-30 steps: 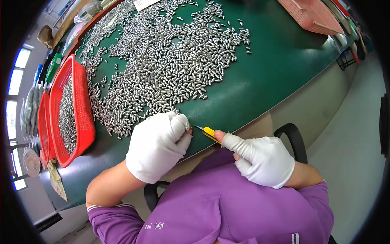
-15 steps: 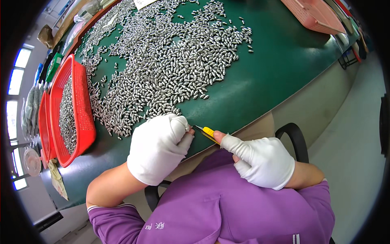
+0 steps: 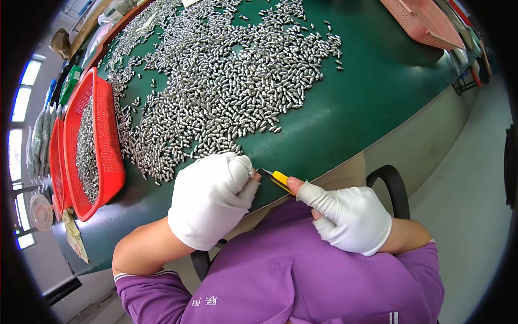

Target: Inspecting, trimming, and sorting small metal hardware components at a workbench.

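My left hand (image 3: 213, 197), in a white fingertip-less glove, is closed at the table's near edge. Its thumb and finger pinch together, and whatever they hold is hidden or too small to name. In a matching glove, my right hand (image 3: 348, 216) closes around a yellow-handled tool with a slim dark tip (image 3: 280, 178). The tool points left, and its tip reaches my left fingertips; its exact kind is unclear. Just beyond my left hand spreads a thick layer of small, silvery, ridged metal pieces (image 3: 232, 92), lying loose.
The pieces lie on a green tabletop (image 3: 377, 65). At the left stands a red perforated basket (image 3: 109, 156) partly filled with similar pieces, beside another red basket (image 3: 58, 164). A pink basket (image 3: 426, 24) sits far right. A black chair armrest (image 3: 394, 186) is near my right hand.
The view has shifted slightly. Both hands keep nearly the same pose, and the yellow-handled tool stays with its tip at my left fingertips.
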Tool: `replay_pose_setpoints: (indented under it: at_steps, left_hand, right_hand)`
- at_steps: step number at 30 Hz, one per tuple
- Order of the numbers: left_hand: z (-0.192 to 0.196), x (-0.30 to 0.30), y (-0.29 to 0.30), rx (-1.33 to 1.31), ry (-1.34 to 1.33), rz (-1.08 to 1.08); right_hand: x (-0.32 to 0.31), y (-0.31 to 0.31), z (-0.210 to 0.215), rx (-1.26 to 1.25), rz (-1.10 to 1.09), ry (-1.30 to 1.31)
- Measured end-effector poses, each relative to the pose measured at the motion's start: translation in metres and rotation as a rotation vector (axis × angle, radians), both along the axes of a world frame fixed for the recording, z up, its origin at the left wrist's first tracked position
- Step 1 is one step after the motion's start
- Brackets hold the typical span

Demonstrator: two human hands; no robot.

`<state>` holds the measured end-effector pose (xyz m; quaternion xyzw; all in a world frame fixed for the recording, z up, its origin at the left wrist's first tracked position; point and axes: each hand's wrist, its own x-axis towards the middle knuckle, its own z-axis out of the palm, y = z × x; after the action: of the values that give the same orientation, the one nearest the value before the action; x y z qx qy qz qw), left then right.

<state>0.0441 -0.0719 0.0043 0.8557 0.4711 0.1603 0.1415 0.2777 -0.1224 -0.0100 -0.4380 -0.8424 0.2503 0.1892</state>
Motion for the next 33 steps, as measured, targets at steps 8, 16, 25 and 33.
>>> replay_pose_setpoints:
  at_steps: [8, 16, 25, 33]
  left_hand:
    - [0.001, 0.0, -0.001, -0.006, 0.01, 0.011]
    - [0.0, 0.0, 0.0, -0.019, -0.014, -0.004]
    - [0.007, -0.015, 0.02, -0.073, -0.35, 0.066]
    - [-0.005, -0.045, 0.054, -0.792, -1.428, 0.213]
  right_hand:
    - [0.004, 0.016, 0.017, -0.025, 0.077, -0.066]
    - [-0.001, 0.019, 0.033, 0.011, 0.09, -0.274]
    - [0.044, 0.111, 0.016, 0.516, -0.585, -0.101]
    - [0.065, 0.206, 0.001, 0.727, -0.453, -0.517]
